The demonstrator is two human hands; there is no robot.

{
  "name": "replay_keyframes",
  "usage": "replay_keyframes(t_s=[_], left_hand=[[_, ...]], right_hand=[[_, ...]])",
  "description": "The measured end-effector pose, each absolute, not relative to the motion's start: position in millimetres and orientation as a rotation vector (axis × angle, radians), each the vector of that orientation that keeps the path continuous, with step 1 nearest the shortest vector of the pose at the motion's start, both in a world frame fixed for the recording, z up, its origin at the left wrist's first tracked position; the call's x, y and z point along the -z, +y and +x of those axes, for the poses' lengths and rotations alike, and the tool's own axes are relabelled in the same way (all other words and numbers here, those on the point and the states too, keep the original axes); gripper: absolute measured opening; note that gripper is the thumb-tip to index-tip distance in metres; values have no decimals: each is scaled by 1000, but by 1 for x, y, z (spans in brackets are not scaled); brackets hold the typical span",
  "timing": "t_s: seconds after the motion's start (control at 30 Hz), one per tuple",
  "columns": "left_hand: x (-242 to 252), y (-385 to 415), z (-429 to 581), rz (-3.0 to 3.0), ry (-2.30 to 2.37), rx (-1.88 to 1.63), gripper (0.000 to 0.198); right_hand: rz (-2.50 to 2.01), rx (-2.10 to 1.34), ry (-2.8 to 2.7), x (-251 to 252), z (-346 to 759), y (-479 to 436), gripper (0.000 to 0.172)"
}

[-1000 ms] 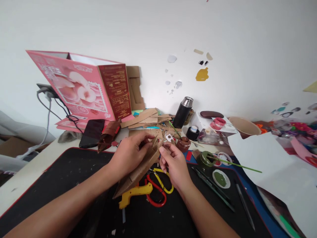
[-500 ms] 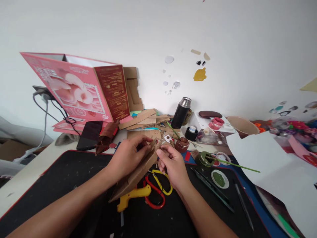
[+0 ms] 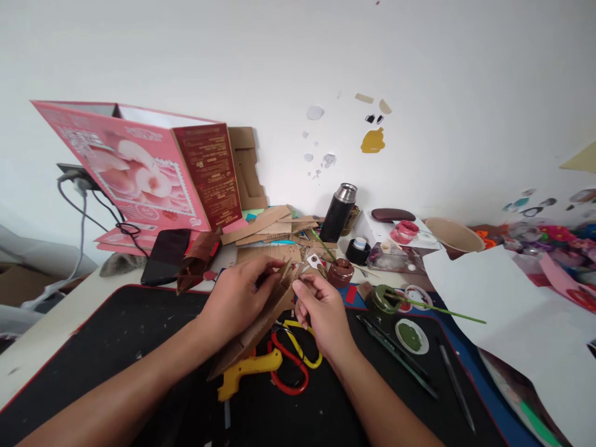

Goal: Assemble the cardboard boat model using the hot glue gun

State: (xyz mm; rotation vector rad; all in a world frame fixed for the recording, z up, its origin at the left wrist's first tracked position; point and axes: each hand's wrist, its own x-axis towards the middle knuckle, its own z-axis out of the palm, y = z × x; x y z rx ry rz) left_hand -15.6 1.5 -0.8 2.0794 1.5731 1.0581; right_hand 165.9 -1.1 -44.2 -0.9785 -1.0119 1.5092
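Note:
A folded piece of brown cardboard is held slanting above the black mat. My left hand grips its upper part from the left, fingers curled over the edge. At the cardboard's far end my right hand is closed, thumb and fingertips pinching its edge. Exactly what lies between those fingertips is too small to make out. Beneath the cardboard rests a yellow glue gun, partly covered. Scissors with red and yellow handles lie beside it, their blades hidden.
Behind my hands are cardboard strips, a black thermos and a brown paint jar. On the right stand a green paint jar with a brush across it and a paint lid. A phone lies left, before a pink box.
The whole view shifts slightly to the left. Both hands stay on the cardboard in nearly the same pose, with only small finger movement.

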Motion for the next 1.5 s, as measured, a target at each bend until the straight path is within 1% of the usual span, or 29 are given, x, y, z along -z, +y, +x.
replay_keyframes(t_s=[0.3, 0.7, 1.5], left_hand=[[-1, 3, -15, 1975, 1502, -1069, 22], [2, 5, -14, 1830, 1443, -1052, 20], [2, 8, -11, 1618, 1463, -1005, 28]], right_hand=[[-956, -1518, -1010, 45, 168, 0, 40], [-950, -1542, -1028, 49, 165, 1, 42], [-974, -1528, -1101, 53, 166, 2, 37]])
